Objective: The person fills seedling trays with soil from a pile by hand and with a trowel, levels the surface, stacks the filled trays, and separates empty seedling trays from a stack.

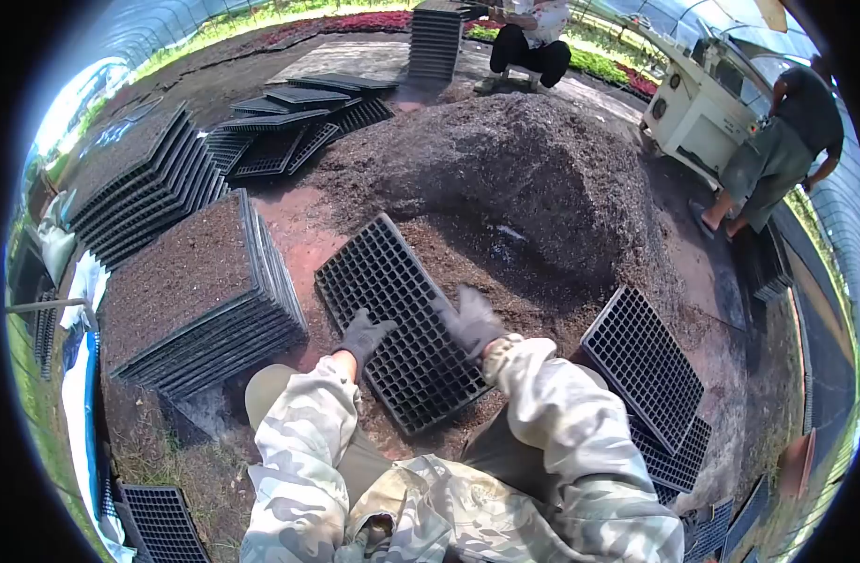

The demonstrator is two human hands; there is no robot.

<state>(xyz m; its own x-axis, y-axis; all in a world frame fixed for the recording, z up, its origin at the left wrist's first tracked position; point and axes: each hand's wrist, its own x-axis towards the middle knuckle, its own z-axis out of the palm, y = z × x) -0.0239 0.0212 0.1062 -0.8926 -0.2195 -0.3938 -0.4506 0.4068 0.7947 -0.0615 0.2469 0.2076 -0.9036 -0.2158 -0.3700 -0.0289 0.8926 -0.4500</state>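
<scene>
An empty black seedling tray [392, 319] with many square cells lies at a slant before me, against the foot of a mound of dark soil [552, 159]. Over its left side is my left hand [364, 338] in a grey glove, fingers spread and touching or just above the cells. At the tray's right edge, my right hand [474, 325], gloved too, is blurred by motion; its fingers look stretched apart, with nothing visible in them. Whether it touches the tray I cannot tell.
Soil-filled trays [190, 281] are stacked at left, with another stack [144, 188] behind. Loose empty trays [646, 366] lie at right. A crouching person [533, 42] is beyond the mound near a tall tray stack [435, 42]. Another person [786, 141] bends beside a pale machine [702, 103].
</scene>
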